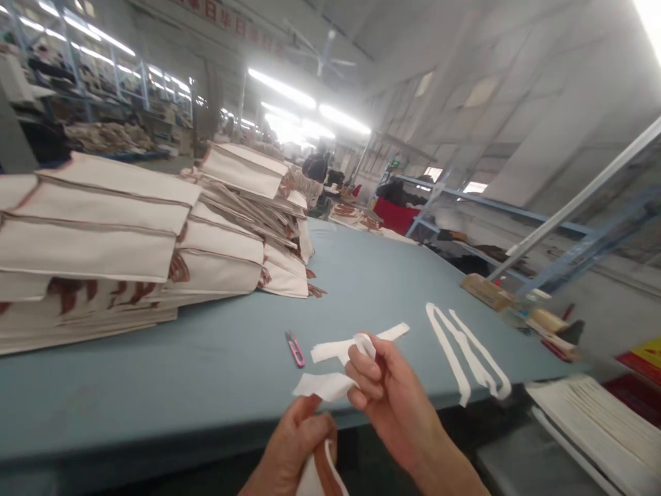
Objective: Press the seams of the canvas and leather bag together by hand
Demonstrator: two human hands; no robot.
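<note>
My right hand (387, 393) is closed in a pinch on a white fabric strap (341, 351), whose loose ends stick out to the left and upper right. Just below it, my left hand (299, 448) is closed around another part of the same white strap (320, 479), near the bottom edge of the view. Both hands hover over the front edge of a blue-grey table (206, 372). A small pink thread snip (295, 348) lies on the table just left of my hands.
Two looped white straps (465, 355) lie on the table to the right. Tall stacks of cream fabric bags (129, 248) fill the table's left side. Blue metal shelving (516, 227) and stacked sheets (593, 427) stand at right. A person works in the distance (316, 169).
</note>
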